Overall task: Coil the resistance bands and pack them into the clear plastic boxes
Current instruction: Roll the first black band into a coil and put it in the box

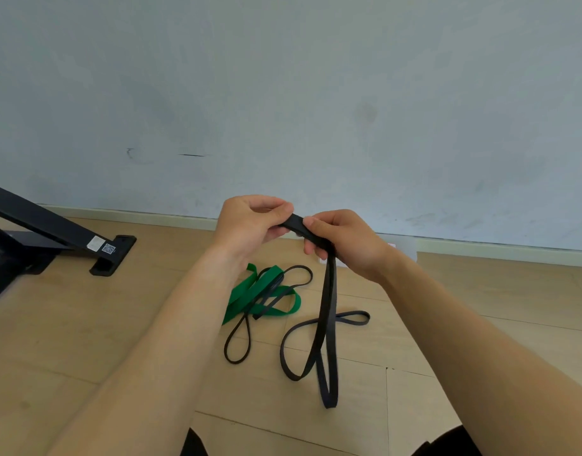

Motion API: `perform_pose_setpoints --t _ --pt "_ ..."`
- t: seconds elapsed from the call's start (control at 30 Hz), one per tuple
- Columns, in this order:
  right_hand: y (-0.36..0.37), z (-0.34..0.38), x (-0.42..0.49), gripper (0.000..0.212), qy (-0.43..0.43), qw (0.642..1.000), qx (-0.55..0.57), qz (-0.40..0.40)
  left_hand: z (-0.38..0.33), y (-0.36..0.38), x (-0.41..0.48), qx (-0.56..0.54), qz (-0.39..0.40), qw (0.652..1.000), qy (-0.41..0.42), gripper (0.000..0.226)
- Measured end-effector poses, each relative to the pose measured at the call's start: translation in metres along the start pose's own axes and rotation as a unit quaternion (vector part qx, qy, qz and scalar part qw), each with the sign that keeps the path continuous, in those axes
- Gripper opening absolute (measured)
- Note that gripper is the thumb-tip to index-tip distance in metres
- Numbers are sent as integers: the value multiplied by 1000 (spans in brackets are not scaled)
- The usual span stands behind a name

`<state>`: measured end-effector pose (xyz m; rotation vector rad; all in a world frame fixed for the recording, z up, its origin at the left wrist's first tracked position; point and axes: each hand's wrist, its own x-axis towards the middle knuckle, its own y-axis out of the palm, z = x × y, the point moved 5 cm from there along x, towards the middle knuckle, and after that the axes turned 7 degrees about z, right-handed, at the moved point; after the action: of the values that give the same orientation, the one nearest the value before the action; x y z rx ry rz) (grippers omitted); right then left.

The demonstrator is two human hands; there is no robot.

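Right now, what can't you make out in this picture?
- Head view: how many black bands the hands hold; fingers cover the top.
- Clear box: mostly hidden behind the right hand.
- Black stand: cut off by the left edge.
- Its label: too small to read.

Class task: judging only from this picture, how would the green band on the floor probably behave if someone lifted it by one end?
Probably floppy: the green band lies in loose, twisted folds on the floor. It may drag the thin black band along, since that one crosses over it. Likely it would dangle, as the black band does from both hands' grip.
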<state>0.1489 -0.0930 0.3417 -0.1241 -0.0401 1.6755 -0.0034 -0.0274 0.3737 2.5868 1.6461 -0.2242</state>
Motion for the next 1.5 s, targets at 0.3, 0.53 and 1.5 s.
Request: perform_pose_setpoints --t 0.3,0.53,1.5 --pt "-1 -1 2 21 -51 985 159 40 16 13 -3 -260 69 955 -123 9" --pt "-5 -12 1 20 -23 989 145 31 -3 6 0 216 13 971 104 4" --pt "-11 -11 -11 28 106 983 151 -1 -7 15 -10 395 72 907 129 21"
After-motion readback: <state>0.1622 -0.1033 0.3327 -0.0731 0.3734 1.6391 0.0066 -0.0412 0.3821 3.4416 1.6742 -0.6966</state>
